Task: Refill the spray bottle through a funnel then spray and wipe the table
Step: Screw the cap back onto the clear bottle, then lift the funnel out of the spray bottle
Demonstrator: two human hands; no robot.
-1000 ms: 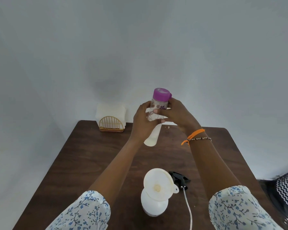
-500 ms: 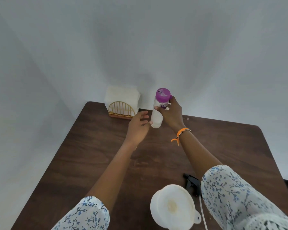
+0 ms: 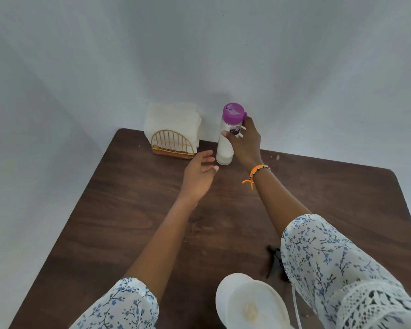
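A clear bottle with a purple cap [image 3: 226, 141] stands upright at the far edge of the dark wooden table [image 3: 133, 210]. My right hand [image 3: 246, 143] is wrapped around its upper part. My left hand [image 3: 198, 178] hovers just left of the bottle's base, fingers apart, holding nothing. At the near edge a white funnel [image 3: 254, 305] sits in the mouth of the white spray bottle [image 3: 223, 295], mostly hidden under it. The black spray head [image 3: 274, 262] with its tube lies on the table beside it, partly behind my right sleeve.
A gold wire holder with white napkins [image 3: 172, 136] stands at the far left corner, against the grey wall. A few crumbs [image 3: 277, 157] lie near the far edge, right of the bottle.
The purple-capped bottle went down from mid-air to stand on the table by the napkin holder. My left hand came off it and opened. The view tilted down toward the table.
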